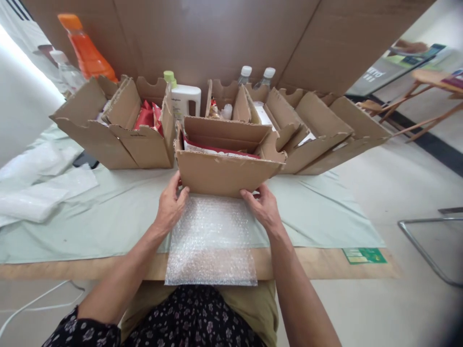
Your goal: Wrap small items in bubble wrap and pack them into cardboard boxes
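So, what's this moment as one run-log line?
left hand: on cardboard box, lower left | right hand: same box, lower right | box: open-topped, red-edged item inside | bubble wrap: at box's near side

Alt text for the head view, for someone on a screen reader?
A person's left hand and right hand hold an open cardboard box near its lower corners. Bubble wrap lies on the near side of it, over a pale green cloth; behind stand more cardboard boxes, with an orange bottle at back left.
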